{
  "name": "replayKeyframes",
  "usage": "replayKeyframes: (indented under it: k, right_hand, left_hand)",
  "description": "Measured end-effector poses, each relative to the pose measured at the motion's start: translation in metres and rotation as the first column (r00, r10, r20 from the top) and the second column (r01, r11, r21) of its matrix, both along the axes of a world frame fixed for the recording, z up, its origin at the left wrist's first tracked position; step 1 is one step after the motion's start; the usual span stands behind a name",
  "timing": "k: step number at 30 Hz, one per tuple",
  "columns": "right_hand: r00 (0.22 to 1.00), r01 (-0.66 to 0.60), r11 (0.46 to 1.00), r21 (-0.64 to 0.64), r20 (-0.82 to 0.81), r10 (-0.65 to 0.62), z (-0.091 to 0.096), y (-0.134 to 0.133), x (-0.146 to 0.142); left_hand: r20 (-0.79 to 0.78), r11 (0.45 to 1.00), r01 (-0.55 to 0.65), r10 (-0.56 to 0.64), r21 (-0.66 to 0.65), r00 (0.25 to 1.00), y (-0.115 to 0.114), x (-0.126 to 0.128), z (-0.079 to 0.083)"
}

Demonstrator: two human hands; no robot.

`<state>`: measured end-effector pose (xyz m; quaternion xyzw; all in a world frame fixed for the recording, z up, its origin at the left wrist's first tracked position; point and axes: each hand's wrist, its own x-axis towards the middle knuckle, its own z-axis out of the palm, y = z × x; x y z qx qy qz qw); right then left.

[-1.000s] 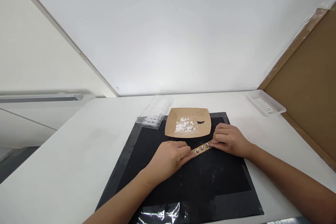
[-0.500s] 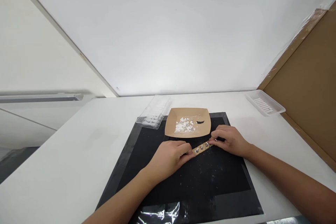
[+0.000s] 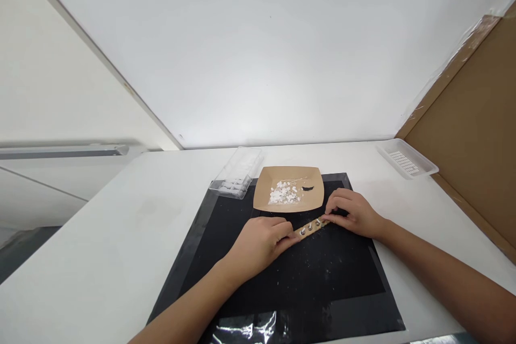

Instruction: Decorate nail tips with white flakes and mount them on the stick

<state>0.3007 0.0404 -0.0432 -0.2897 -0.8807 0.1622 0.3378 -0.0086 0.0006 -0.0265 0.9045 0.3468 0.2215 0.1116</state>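
Note:
A narrow tan strip (image 3: 310, 227) slants over the black mat, bearing several small round metal pieces with white bits on them. My left hand (image 3: 266, 239) is closed on the strip's left end, thumb and fingers pinched together. At its upper right end, the thumb and fingertips of my right hand (image 3: 350, 214) are pinched, covering that tip. Just beyond the strip sits a tan paper plate (image 3: 262, 188) with a heap of small white pieces (image 3: 284, 192) and a dark curved piece (image 3: 307, 188).
Under the plate and hands lies the black mat (image 3: 334, 269), glossy at its front edge. A clear compartment box (image 3: 237, 172) stands left of the plate. Far right, a white plastic tray (image 3: 425, 166) rests by a cardboard panel (image 3: 471, 123). A white wall rises behind.
My right hand has shifted slightly upward, its fingers still at the strip's end. A small shiny spot by those fingers no longer shows. My left hand and the strip stay nearly in place.

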Motion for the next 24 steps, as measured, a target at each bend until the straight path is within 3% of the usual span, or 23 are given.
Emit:
replayKeyframes:
  k: [16,24]
  right_hand:
    - [1.000,0.023,0.999,-0.023,0.005,-0.023,-0.0038,-0.0015,-0.0032]
    - [0.996,0.082,0.988,-0.132,-0.016,-0.085,-0.0052,-0.0017,-0.0018]
  left_hand:
    - [0.031,0.997,-0.042,0.044,-0.063,0.999,-0.0011,0.0032,0.0037]
    - [0.026,0.998,-0.009,0.011,-0.060,1.000,0.0000,0.0027,0.0032]
